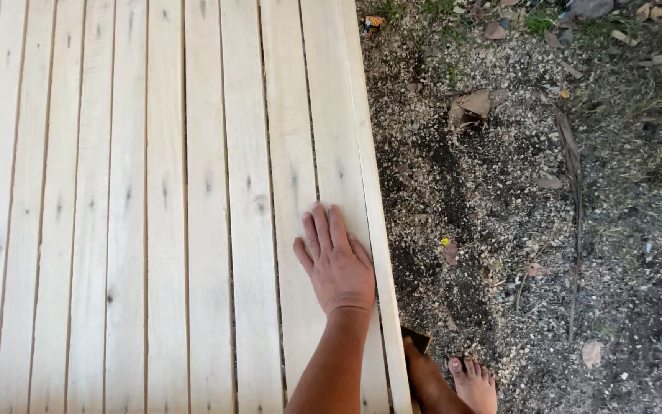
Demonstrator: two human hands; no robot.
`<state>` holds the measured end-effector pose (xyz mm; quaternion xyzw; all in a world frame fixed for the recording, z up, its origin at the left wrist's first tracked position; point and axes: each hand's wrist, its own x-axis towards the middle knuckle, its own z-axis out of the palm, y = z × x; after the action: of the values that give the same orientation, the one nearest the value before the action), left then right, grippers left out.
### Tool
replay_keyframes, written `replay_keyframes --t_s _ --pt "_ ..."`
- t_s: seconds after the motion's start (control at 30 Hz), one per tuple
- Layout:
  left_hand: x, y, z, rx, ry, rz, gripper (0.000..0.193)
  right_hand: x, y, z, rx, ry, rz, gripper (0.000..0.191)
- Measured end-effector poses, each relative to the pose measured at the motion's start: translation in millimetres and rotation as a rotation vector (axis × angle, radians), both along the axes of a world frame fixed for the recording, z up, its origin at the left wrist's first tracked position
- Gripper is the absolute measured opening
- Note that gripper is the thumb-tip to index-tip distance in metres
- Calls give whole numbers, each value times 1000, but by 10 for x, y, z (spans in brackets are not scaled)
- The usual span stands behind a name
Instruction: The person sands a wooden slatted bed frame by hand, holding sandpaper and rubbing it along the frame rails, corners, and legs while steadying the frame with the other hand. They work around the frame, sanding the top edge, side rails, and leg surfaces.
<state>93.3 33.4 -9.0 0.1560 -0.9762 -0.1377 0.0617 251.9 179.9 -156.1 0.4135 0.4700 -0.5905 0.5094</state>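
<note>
My left hand (336,264) lies flat, palm down, on a platform of pale wooden slats (166,215), with the fingers stretched out and close together. It rests on the two slats nearest the right edge, beside the edge board (373,192). The hand holds nothing. My forearm comes up from the bottom of the view. My right hand is out of sight.
Right of the platform is dark ground (530,215) strewn with sawdust, dry leaves and small stones. My bare feet (461,383) stand on it by the platform's lower right corner. A small dark flat object (417,339) sits next to them.
</note>
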Motion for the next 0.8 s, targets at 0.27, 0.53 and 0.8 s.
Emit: replay_keyframes --t_s 0.27,0.53,0.8 --pt "-4 30 -5 -42 11 -1 58 293 544 204 1040 822 1182 99" --pt "-6 25 -11 -16 -16 6 56 134 40 68 144 240 58 83" --pt "-6 49 1 -35 16 0 58 175 357 203 424 382 503 82"
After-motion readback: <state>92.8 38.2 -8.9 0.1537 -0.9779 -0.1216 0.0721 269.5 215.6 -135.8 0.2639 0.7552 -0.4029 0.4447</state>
